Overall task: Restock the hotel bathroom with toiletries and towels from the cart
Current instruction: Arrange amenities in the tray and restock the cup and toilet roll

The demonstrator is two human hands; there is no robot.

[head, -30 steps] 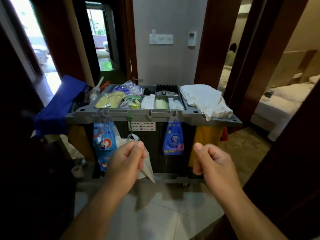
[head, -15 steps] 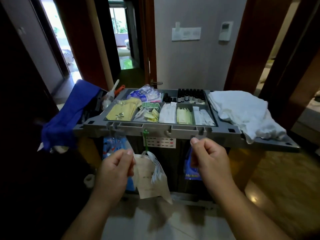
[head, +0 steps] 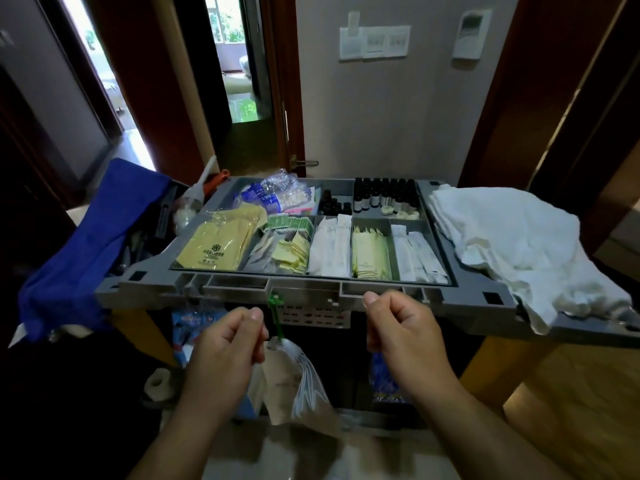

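Head view: both hands are raised before the cart (head: 242, 289), close to its grey front rim.
Left hand (head: 225, 344): fingers curled, thumb pressed on forefinger, against the left edge of the hanging bags (head: 301, 379); whether it pinches them cannot be told.
Right hand (head: 401, 330): fingers curled in, thumb on top, nothing seen in it; just below the rim.
Towels (head: 502, 237): white, heaped on the cart's right end, up and right of the right hand, apart from it.
Toiletries: yellow packets (head: 214, 244), white sachets (head: 332, 247), pale green packets (head: 369, 252) and small dark bottles (head: 384, 195) in tray compartments beyond both hands.
In the way: the rim lies between the hands and the compartments; a green hook (head: 276, 303) on it carries the bags, between the hands.
Around: blue cloth (head: 86, 244) over the left end; blue pouch (head: 382, 375) behind the right wrist; switch plate (head: 374, 41) on the wall.
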